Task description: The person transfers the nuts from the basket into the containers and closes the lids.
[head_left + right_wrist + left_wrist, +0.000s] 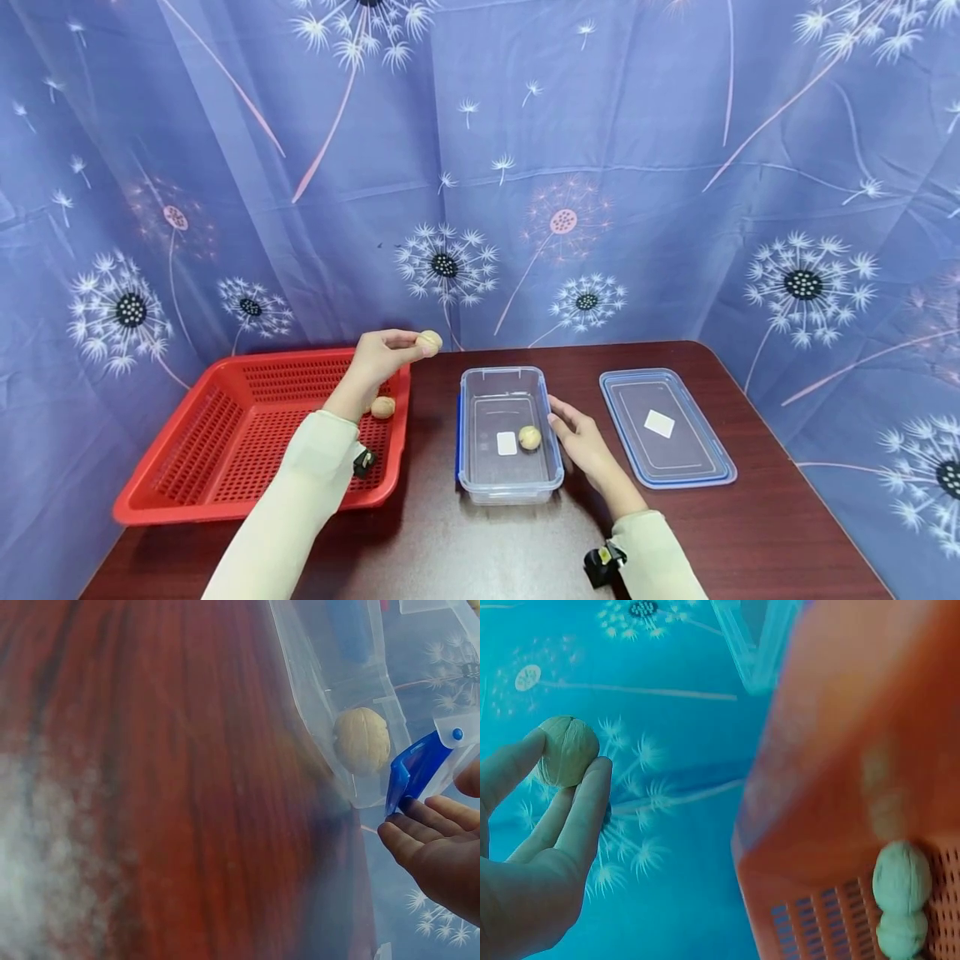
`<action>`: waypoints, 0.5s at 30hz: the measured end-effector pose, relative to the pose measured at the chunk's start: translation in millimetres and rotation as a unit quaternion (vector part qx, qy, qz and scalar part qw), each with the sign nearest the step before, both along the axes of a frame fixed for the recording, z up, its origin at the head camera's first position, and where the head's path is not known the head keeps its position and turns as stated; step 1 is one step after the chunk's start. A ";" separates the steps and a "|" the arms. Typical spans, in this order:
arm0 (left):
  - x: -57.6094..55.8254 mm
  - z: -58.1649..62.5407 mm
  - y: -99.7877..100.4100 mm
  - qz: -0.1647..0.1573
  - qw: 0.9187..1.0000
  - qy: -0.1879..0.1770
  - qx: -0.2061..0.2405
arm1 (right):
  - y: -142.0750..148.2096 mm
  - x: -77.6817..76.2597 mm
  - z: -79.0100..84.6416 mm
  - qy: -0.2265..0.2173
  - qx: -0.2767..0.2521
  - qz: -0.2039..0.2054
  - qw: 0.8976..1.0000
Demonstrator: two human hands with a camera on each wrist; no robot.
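Observation:
Between thumb and fingertips, my left hand (pixel 375 364) pinches a walnut (pixel 429 342), raised past the right rim of the red plastic basket (pixel 258 442). Inside that basket, partly behind my left wrist, lie more walnuts (pixel 383 407); the left wrist view shows them in a row. A clear plastic box (pixel 510 497) without its lid stands at the middle of the table, a single walnut (pixel 529 437) on its bottom. Along the box's right side is my right hand (pixel 583 446). Its extended fingertips touch a blue latch (pixel 420 769) there, as the right wrist view shows.
To the right of the box a clear lid (pixel 693 433) with a blue edge lies flat, a white square label (pixel 659 423) on it. The dark red wooden table (pixel 420 542) ends against a blue dandelion-print curtain (pixel 487 208) at the back.

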State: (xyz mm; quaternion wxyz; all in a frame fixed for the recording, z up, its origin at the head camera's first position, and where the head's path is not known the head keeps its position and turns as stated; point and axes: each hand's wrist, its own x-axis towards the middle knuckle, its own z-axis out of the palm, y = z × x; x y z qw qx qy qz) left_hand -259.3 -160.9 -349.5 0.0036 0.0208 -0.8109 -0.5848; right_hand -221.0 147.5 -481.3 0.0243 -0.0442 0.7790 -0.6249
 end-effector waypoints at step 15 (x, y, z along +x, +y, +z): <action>13.3 -8.8 57.0 -0.045 0.998 0.034 0.016 | 0.1 -1.0 0.4 0.001 0.007 0.002 1.000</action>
